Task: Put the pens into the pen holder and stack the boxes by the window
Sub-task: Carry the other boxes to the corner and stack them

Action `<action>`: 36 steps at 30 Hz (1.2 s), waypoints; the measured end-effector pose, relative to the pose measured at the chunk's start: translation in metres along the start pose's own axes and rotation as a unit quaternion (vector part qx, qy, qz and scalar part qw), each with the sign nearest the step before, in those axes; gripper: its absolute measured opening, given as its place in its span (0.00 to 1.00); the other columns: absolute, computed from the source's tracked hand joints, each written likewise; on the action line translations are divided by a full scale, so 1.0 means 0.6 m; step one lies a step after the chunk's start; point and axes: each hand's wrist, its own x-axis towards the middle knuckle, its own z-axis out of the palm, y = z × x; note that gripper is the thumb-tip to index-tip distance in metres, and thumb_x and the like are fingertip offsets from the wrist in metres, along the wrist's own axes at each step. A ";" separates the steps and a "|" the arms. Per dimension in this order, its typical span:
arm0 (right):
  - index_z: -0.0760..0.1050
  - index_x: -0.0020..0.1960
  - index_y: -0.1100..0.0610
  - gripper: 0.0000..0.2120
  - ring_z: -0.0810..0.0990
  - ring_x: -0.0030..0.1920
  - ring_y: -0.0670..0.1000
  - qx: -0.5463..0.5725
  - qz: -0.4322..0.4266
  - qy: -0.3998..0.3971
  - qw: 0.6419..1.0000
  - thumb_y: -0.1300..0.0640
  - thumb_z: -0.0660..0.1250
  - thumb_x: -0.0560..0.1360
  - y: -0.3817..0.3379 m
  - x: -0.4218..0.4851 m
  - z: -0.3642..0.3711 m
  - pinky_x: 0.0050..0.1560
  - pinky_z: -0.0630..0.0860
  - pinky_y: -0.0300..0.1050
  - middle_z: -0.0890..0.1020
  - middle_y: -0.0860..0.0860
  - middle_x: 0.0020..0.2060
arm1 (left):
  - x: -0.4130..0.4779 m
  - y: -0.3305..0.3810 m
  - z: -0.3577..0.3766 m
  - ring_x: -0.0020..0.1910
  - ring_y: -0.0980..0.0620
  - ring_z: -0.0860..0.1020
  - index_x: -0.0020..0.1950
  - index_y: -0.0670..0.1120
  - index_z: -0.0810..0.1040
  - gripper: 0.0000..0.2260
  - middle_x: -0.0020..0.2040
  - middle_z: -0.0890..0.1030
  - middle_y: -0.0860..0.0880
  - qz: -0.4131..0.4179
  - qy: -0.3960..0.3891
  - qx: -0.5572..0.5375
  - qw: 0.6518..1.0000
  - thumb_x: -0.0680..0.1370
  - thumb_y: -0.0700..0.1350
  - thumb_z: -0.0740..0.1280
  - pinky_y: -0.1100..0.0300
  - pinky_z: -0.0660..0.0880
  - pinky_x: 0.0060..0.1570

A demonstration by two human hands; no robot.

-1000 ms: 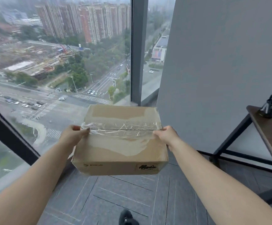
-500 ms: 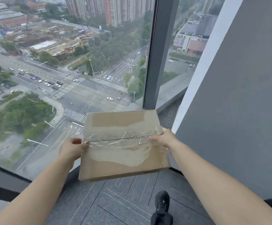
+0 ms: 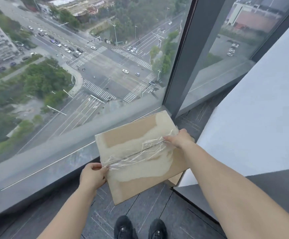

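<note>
Closest to you, at the bottom of the view, two black shoes (image 3: 140,227) stand on dark grey floor tiles (image 3: 174,213). Your bare forearms reach forward from either side. Just beyond the shoes, both hands hold one flat cardboard box (image 3: 140,159), its top turned toward you and crossed by wrinkled clear tape (image 3: 137,153) along the centre seam. Your left hand (image 3: 93,176) clasps the near left edge at the tape's end, fingers curled under the edge and thumb on top. Your right hand (image 3: 179,138) presses on the far right edge, fingers closed over it. The box sits low, at the foot of the glass; whether it rests on the floor or hangs just above cannot be told. A sliver of brown cardboard (image 3: 174,179) shows beneath its right corner, perhaps another box, though too little shows to be sure. To your right rises a pale grey wall (image 3: 252,118). Past the box, the floor-to-ceiling window (image 3: 88,118) and its dark upright frame (image 3: 183,66) look down on a street crossing far below.

Judging progress: this box is arriving at its place by the window. No pens or pen holder are visible, so that part cannot be judged.
</note>
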 end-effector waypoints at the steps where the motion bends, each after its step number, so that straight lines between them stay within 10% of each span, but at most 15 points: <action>1: 0.63 0.68 0.59 0.41 0.71 0.68 0.60 -0.004 0.009 0.007 1.000 0.36 0.71 0.67 0.005 0.031 0.013 0.65 0.68 0.51 0.75 0.56 0.66 | 0.029 -0.005 0.022 0.47 0.41 0.81 0.51 0.40 0.76 0.09 0.46 0.81 0.42 -0.005 -0.001 0.007 1.000 0.73 0.39 0.73 0.44 0.79 0.54; 18: 0.59 0.73 0.53 0.45 0.65 0.71 0.58 0.052 0.098 0.027 0.993 0.46 0.77 0.63 0.169 0.344 0.190 0.67 0.64 0.50 0.75 0.53 0.65 | 0.326 -0.151 0.249 0.42 0.43 0.78 0.52 0.38 0.76 0.08 0.50 0.80 0.40 -0.062 -0.021 0.067 0.996 0.75 0.38 0.70 0.47 0.81 0.46; 21: 0.57 0.75 0.53 0.45 0.63 0.72 0.58 0.048 0.093 0.028 0.994 0.48 0.77 0.65 0.187 0.364 0.200 0.68 0.62 0.48 0.73 0.54 0.67 | 0.345 -0.171 0.259 0.29 0.48 0.74 0.49 0.37 0.78 0.07 0.39 0.80 0.41 -0.058 -0.033 0.113 0.991 0.75 0.40 0.69 0.59 0.76 0.29; 25: 0.59 0.74 0.53 0.44 0.63 0.71 0.59 0.039 0.084 0.043 0.995 0.48 0.77 0.66 0.204 0.383 0.199 0.70 0.62 0.51 0.72 0.54 0.69 | 0.360 -0.186 0.280 0.28 0.47 0.76 0.45 0.39 0.78 0.10 0.28 0.78 0.48 -0.035 -0.037 0.186 0.981 0.75 0.47 0.68 0.49 0.81 0.42; 30: 0.59 0.75 0.50 0.35 0.58 0.75 0.58 -0.060 0.056 0.095 0.992 0.48 0.68 0.72 0.205 0.385 0.188 0.74 0.58 0.52 0.63 0.51 0.75 | 0.340 -0.191 0.306 0.40 0.46 0.85 0.74 0.54 0.54 0.35 0.52 0.82 0.42 -0.039 -0.066 0.236 0.969 0.73 0.49 0.71 0.45 0.81 0.48; 36: 0.58 0.76 0.45 0.25 0.49 0.77 0.57 -0.097 0.015 0.110 0.989 0.56 0.55 0.80 0.220 0.362 0.195 0.75 0.53 0.51 0.51 0.49 0.79 | 0.270 -0.202 0.387 0.38 0.46 0.85 0.76 0.61 0.40 0.45 0.48 0.83 0.40 -0.064 -0.145 0.177 0.971 0.75 0.38 0.70 0.48 0.83 0.44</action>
